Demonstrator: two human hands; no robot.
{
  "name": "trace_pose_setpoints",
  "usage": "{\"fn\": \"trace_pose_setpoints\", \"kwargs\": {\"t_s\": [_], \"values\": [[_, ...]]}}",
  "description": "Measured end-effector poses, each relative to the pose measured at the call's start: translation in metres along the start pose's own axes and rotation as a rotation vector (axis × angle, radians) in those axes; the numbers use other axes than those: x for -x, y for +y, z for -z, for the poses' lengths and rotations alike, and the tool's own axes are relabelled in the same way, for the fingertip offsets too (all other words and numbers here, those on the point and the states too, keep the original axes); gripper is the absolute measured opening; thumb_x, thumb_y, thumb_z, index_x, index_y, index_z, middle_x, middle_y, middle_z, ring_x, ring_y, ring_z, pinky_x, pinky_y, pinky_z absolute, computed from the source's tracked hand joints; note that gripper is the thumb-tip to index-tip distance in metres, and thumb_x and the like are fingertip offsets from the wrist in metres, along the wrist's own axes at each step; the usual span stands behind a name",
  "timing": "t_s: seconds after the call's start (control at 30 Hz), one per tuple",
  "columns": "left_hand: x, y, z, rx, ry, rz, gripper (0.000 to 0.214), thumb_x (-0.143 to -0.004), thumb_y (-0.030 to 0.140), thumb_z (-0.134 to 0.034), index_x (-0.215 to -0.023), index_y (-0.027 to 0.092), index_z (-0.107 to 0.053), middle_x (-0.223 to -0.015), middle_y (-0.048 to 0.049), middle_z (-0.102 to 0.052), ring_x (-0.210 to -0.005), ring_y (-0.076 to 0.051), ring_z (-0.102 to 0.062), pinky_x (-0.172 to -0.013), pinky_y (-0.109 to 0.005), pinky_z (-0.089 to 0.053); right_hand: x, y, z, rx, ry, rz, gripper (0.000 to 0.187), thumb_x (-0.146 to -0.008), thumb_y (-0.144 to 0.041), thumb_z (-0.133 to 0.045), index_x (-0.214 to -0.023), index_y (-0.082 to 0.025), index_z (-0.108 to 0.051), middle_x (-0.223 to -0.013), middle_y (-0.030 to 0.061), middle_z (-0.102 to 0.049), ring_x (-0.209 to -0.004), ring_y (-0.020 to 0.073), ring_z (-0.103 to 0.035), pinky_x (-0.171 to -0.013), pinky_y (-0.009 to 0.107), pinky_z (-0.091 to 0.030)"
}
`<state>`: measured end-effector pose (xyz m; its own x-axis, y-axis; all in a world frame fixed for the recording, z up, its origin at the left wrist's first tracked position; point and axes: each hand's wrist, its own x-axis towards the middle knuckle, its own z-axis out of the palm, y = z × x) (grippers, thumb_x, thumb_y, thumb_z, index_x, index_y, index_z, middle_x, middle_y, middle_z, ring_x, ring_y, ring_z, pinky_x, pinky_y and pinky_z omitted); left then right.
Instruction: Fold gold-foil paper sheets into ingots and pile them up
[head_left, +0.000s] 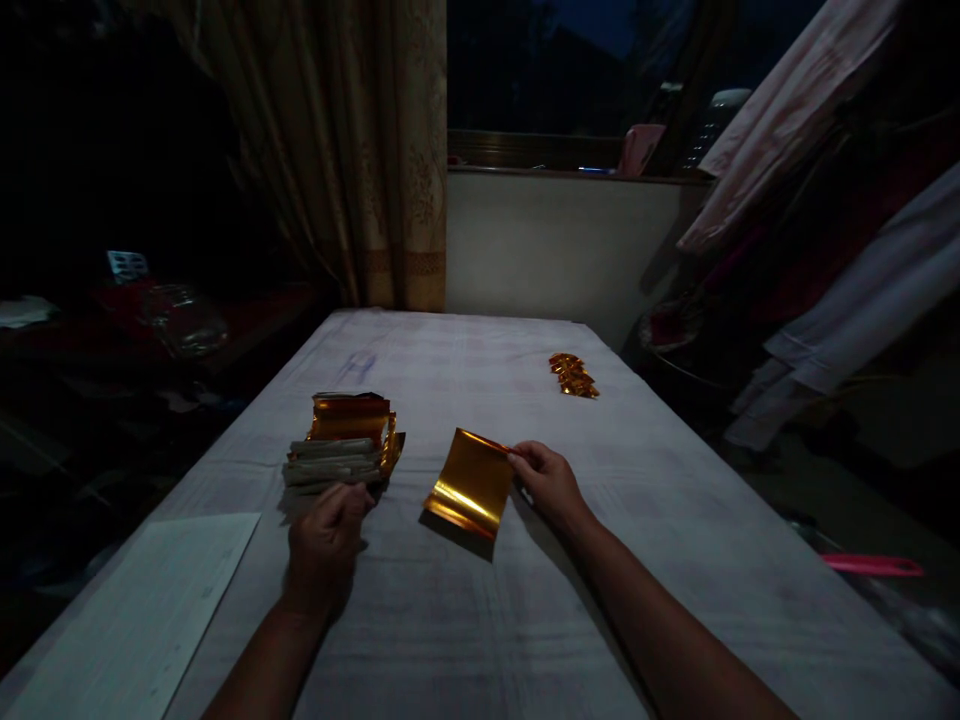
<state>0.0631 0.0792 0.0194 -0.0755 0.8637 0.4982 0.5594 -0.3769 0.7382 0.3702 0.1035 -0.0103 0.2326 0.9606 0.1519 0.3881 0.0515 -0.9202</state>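
A sheet of shiny gold foil paper [472, 482] is pinched at its upper right corner by my right hand [550, 485]. The sheet curves slightly, and its lower edge casts a shadow on the cloth. My left hand [324, 540] is closed, its knuckles up, at the near edge of a stack of gold foil sheets [349, 418] with dull grey folded edges. Whether its fingers grip anything is hidden. Further off to the right lies a small pile of folded gold foil pieces [574, 375].
A pale checked cloth covers the table [465, 640]. White paper [142, 610] lies at the near left. A patterned curtain [397, 150] hangs behind, beside a window sill [540, 172]. Clothes [847, 270] hang at the right, above a pink object [870, 565].
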Motion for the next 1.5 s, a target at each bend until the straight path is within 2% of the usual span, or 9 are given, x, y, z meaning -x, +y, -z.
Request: {"fn": "trace_pose_setpoints", "kwargs": {"t_s": [0.17, 0.37, 0.5, 0.67, 0.87, 1.0, 1.13, 1.4, 1.5], "values": [[0.012, 0.006, -0.02, -0.051, -0.256, -0.217, 0.027, -0.094, 0.042, -0.057, -0.107, 0.026, -0.075, -0.102, -0.0084, -0.076, -0.095, -0.024, -0.071, -0.086, -0.037, -0.057, 0.024, 0.007, 0.019, -0.029, 0.004, -0.024, 0.037, -0.073, -0.056, -0.059, -0.08, -0.021, -0.068, -0.058, -0.0016, -0.059, -0.051, 0.0154, -0.053, -0.049, 0.026, -0.042], [0.03, 0.015, -0.042, -0.133, -0.584, -0.459, 0.045, -0.091, 0.036, -0.067, -0.135, 0.03, -0.063, -0.137, -0.011, -0.066, -0.128, -0.03, -0.059, -0.113, -0.055, -0.039, 0.029, 0.009, 0.024, -0.029, 0.022, -0.02, 0.042, -0.076, -0.049, -0.062, -0.106, -0.02, -0.069, -0.054, -0.0062, -0.053, -0.05, 0.0151, -0.052, -0.05, 0.025, -0.041], [0.03, 0.022, -0.045, -0.147, -0.537, -0.488, 0.026, -0.099, 0.031, -0.057, -0.119, 0.03, -0.072, -0.122, -0.0086, -0.075, -0.116, -0.025, -0.068, -0.111, -0.056, -0.042, 0.031, 0.005, 0.027, 0.016, 0.004, 0.024, 0.041, -0.078, -0.042, -0.058, -0.112, -0.022, -0.066, -0.055, -0.008, -0.049, -0.051, 0.0147, -0.05, -0.053, 0.025, -0.041], [0.027, 0.025, -0.046, -0.02, -0.382, -0.461, 0.021, -0.099, 0.034, -0.056, -0.107, 0.027, -0.075, -0.101, -0.0055, -0.08, -0.092, -0.021, -0.075, -0.094, -0.041, -0.056, 0.031, 0.006, 0.03, 0.008, -0.066, 0.093, 0.033, -0.08, -0.039, -0.053, -0.104, -0.022, -0.068, -0.059, -0.0054, -0.054, -0.055, 0.0152, -0.053, -0.057, 0.026, -0.043], [0.027, 0.017, -0.045, 0.061, -0.215, -0.2, 0.023, -0.093, 0.037, -0.06, -0.098, 0.023, -0.078, -0.09, -0.0037, -0.081, -0.077, -0.02, -0.077, -0.073, -0.029, -0.061, 0.031, 0.006, 0.038, -0.015, -0.237, 0.119, 0.03, -0.078, -0.037, -0.056, -0.092, -0.02, -0.076, -0.086, 0.0053, -0.075, -0.077, 0.0209, -0.067, -0.075, 0.033, -0.052], [0.023, 0.021, -0.043, 0.111, -0.16, -0.063, 0.03, -0.088, 0.045, -0.06, -0.093, 0.021, -0.078, -0.087, -0.0036, -0.081, -0.076, -0.021, -0.076, -0.073, -0.029, -0.062, 0.035, -0.005, 0.049, 0.04, -0.391, 0.141, 0.036, -0.076, -0.033, -0.066, -0.108, -0.021, -0.077, -0.104, 0.0089, -0.076, -0.08, 0.0205, -0.067, -0.073, 0.033, -0.052], [0.021, 0.028, -0.042, 0.164, -0.125, 0.053, 0.033, -0.084, 0.048, -0.061, -0.09, 0.02, -0.077, -0.083, -0.0026, -0.08, -0.074, -0.021, -0.075, -0.071, -0.031, -0.062, 0.039, -0.018, 0.054, -0.016, -0.474, 0.272, 0.029, -0.087, -0.039, -0.06, -0.101, -0.02, -0.077, -0.107, 0.0107, -0.074, -0.099, 0.0245, -0.068, -0.088, 0.038, -0.051], [0.014, 0.038, -0.039, 0.188, -0.079, 0.2, 0.037, -0.08, 0.052, -0.061, -0.089, 0.02, -0.076, -0.079, -0.002, -0.077, -0.072, -0.021, -0.073, -0.065, -0.029, -0.059, 0.047, -0.026, 0.049, -0.139, -0.459, 0.047, 0.032, -0.08, -0.048, -0.068, -0.088, -0.018, -0.072, -0.075, 0.0022, -0.069, -0.067, 0.0162, -0.062, -0.063, 0.028, -0.047], [0.007, 0.042, -0.042, 0.164, -0.137, 0.228, 0.045, -0.082, 0.055, -0.059, -0.103, 0.018, -0.074, -0.079, -0.0033, -0.075, -0.067, -0.02, -0.07, -0.06, -0.028, -0.056, 0.047, -0.028, 0.052, -0.278, -0.498, -0.091, 0.038, -0.076, -0.047, -0.071, -0.1, -0.018, -0.069, -0.065, -0.002, -0.063, -0.058, 0.0142, -0.06, -0.058, 0.026, -0.046]]}}
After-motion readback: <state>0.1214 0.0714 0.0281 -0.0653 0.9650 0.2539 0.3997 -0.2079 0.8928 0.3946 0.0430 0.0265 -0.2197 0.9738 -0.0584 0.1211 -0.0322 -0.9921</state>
